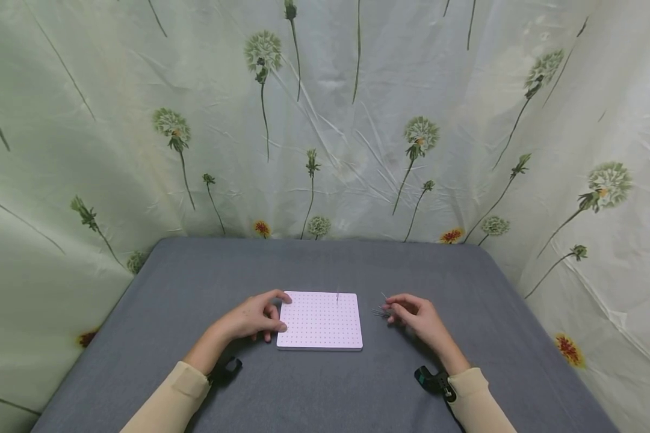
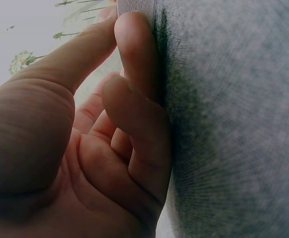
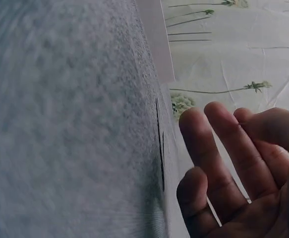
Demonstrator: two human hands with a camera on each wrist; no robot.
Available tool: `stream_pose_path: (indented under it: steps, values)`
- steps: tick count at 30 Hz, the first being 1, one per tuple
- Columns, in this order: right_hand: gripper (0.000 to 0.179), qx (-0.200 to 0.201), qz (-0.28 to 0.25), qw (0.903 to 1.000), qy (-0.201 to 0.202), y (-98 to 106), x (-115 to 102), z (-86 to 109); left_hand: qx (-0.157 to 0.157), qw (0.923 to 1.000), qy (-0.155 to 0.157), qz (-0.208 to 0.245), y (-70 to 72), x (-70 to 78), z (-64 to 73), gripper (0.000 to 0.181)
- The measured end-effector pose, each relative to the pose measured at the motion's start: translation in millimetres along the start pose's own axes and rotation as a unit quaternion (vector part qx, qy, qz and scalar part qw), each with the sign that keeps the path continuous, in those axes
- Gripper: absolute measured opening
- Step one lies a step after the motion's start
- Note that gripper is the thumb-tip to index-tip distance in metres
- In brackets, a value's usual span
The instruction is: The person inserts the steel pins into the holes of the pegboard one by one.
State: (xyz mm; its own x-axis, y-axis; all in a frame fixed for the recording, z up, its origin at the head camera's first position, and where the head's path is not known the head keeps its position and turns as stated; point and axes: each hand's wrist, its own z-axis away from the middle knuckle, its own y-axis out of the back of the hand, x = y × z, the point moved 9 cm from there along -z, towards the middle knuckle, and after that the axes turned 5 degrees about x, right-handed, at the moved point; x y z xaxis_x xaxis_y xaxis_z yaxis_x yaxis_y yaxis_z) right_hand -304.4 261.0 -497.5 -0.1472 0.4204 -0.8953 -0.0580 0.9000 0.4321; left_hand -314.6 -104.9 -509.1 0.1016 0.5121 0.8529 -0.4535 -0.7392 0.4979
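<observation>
On a grey-covered bench (image 1: pixel 325 391), a white perforated board (image 1: pixel 319 325) is lying flat in front of me, left of centre. With the left hand (image 1: pixel 251 316) I am gripping its left edge, the index finger reaching onto the far corner and the thumb pressing lower down. With the right hand (image 1: pixel 414 316), just beyond the board's right side, I am pinching a thin pin (image 1: pixel 383 295) between the fingertips. Loose pins (image 1: pixel 379 313) are lying on the bench under those fingertips, between this hand and the board. More thin pins (image 1: pixel 337 296) are standing upright near the board's far right corner. Black wrist devices are sitting below the left wrist (image 1: pixel 229 370) and right wrist (image 1: pixel 436 383), beside cream sleeves (image 1: pixel 173 394). Behind everything, a pale curtain (image 1: pixel 336 132) printed with dandelions is hanging, closing off the bench's far side.
</observation>
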Motion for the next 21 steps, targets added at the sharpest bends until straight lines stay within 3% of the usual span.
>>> stream_pose_path:
  steps: [11,21]
  values:
    - [0.029,-0.035,-0.011,0.9983,0.045,-12.4,-19.2,0.4,0.001,1.0000,0.002,0.004,0.0,-0.8,0.4,0.057]
    - [0.024,-0.016,-0.025,0.9988,0.039,-22.5,-31.0,-8.4,-0.004,0.9999,0.014,-0.002,0.2,-3.5,-0.1,0.058]
